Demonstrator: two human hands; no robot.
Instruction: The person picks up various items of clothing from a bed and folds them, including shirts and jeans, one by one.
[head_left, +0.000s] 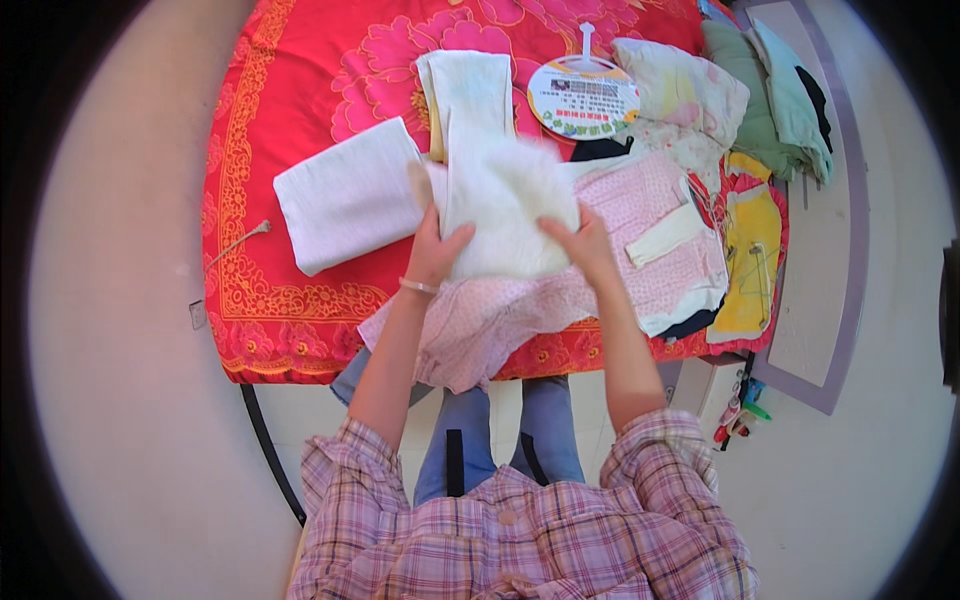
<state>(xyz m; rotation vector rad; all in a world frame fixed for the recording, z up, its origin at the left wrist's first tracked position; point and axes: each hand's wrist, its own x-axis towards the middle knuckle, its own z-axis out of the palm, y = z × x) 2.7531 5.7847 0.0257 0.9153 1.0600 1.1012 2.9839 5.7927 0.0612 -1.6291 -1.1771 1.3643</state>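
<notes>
Between my hands is a white cloth garment, partly blurred, bunched at its upper part. My left hand grips its left side, thumb on top; a pale bracelet circles that wrist. My right hand grips its right side the same way. Just beyond it lie long white folded pieces of cloth, with a yellowish edge showing. A folded white cloth rests left of my left hand. Pink patterned clothing spreads beneath my forearms and to the right, with a white sleeve on it.
The red floral bedspread lies under everything. A round hand fan bearing writing, a patterned pillow, green cloths and a yellow cloth with hangers are at the right. A plug on a cord lies at the left.
</notes>
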